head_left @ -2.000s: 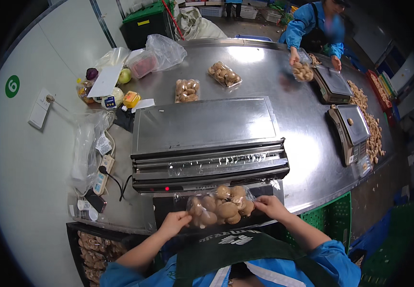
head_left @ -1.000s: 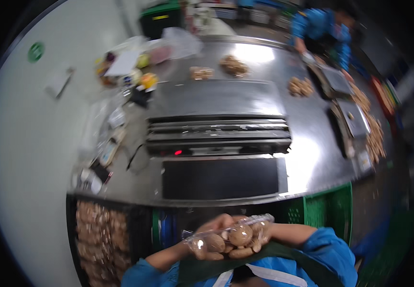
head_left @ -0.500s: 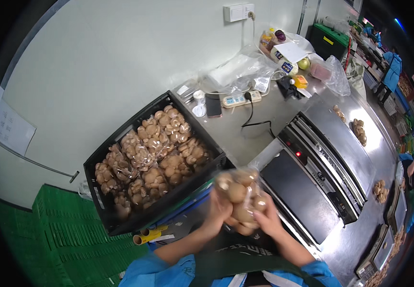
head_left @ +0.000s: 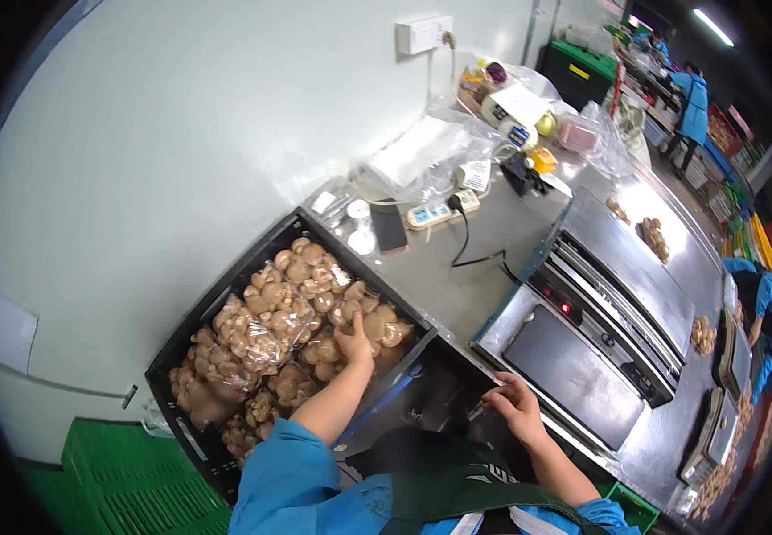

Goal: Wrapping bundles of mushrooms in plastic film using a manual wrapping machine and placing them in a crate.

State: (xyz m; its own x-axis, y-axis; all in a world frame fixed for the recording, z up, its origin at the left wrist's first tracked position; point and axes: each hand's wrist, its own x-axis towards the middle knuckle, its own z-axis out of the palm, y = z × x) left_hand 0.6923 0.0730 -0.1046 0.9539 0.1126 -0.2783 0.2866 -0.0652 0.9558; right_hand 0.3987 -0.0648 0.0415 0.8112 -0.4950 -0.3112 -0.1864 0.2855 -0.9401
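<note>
My left hand [head_left: 357, 342] reaches into the near right part of a black crate [head_left: 417, 350]. Its fingers are against a clear bag of brown mushrooms [head_left: 390, 326] there and seem to grip it; part of the grip is hidden. Several similar mushroom bags [head_left: 261, 319] fill the crate, their film shiny. My right hand [head_left: 514, 407] is raised before the front edge of the steel wrapping machine [head_left: 573, 374]. Its fingers are loosely bent and apart, with no bag in them.
On the steel table [head_left: 439, 294] lie a phone [head_left: 390, 228], a power strip [head_left: 442, 210] with a black cord, plastic film and food packs. Loose mushrooms [head_left: 653, 239] and scales [head_left: 711, 437] are farther right. Green crates [head_left: 127, 473] stand lower left. Co-workers in blue [head_left: 691, 107] are beyond.
The mushroom bag that both hands held in front of me has gone left into the crate with my left hand. My right hand has let go and is apart from it. The view has shifted.
</note>
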